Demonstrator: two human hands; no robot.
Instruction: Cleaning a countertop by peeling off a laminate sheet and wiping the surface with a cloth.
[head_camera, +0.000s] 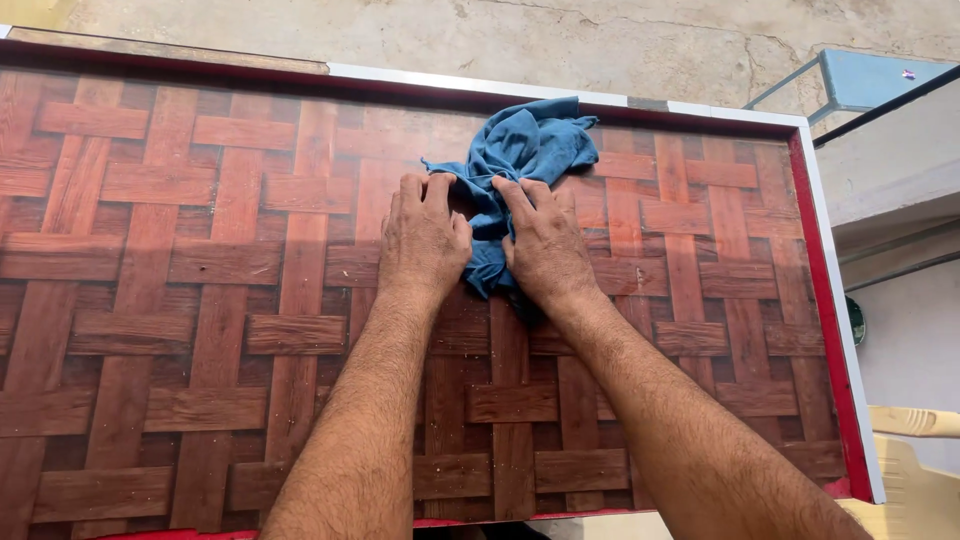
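Observation:
A crumpled blue cloth (525, 150) lies on a table top (200, 280) with a brown woven-wood pattern and a red and white rim. My left hand (423, 240) rests palm down on the cloth's left part, fingers pointing away from me. Beside it, my right hand (545, 245) also lies flat on the cloth, fingers slightly spread. A strip of the cloth shows between the two hands. Most of the cloth is bunched beyond my fingertips, near the table's far edge.
Small crumbs or specks dot the table surface near me. Beyond the far edge is a rough concrete floor (600, 40). A light blue framed object (870, 80) stands at the upper right. A cream plastic piece (915, 440) sits past the right edge.

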